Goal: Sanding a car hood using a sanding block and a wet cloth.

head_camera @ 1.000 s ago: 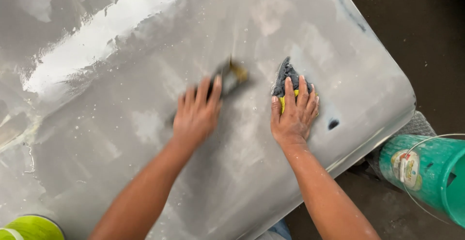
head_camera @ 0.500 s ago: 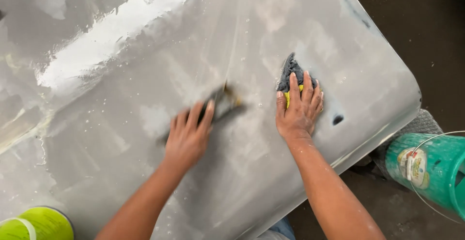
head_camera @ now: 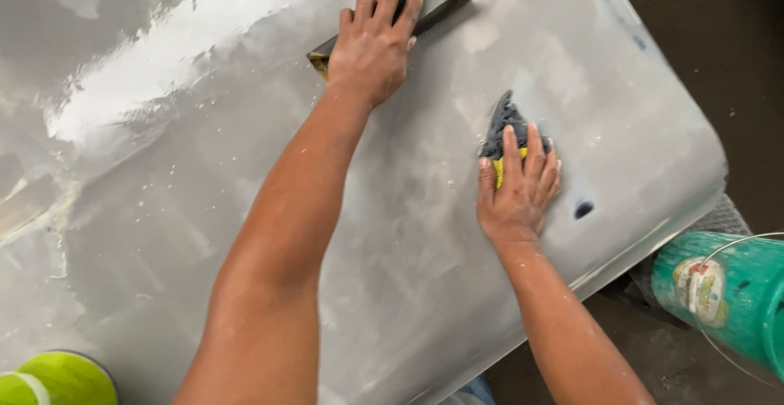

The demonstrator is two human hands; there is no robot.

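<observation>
Left hand: the left hand lies flat, palm down, fingers stretched and close together along a long dark sanding block; it presses on the block from above rather than closing around it.
Sanding block: it lies flat on the far part of the grey panel, slanted, one end sticking out past the fingertips and the other showing behind the heel of the hand. Lying flat under the palm seems to spread the push along its whole face.
Left arm: stretched almost straight, reaching far forward across the panel, forearm dusted pale.
Right hand: the right hand is also palm down, fingers spread a little, resting on a wad of dark sandpaper with a yellow pad; the wad shows beyond the fingertips, pinned to the surface, not gripped.
Right arm: bent and drawn nearer the body, wrist low; it looks like a brace for the long left reach.
Grey panel: a broad, curved, primer-grey sheet with pale wet-looking streaks and white smears; a small dark spot sits just right of the right hand.
Around: a green bucket with a wire handle stands on the dark floor below the panel's right edge; a yellow-green round object shows at the lower left corner.
</observation>
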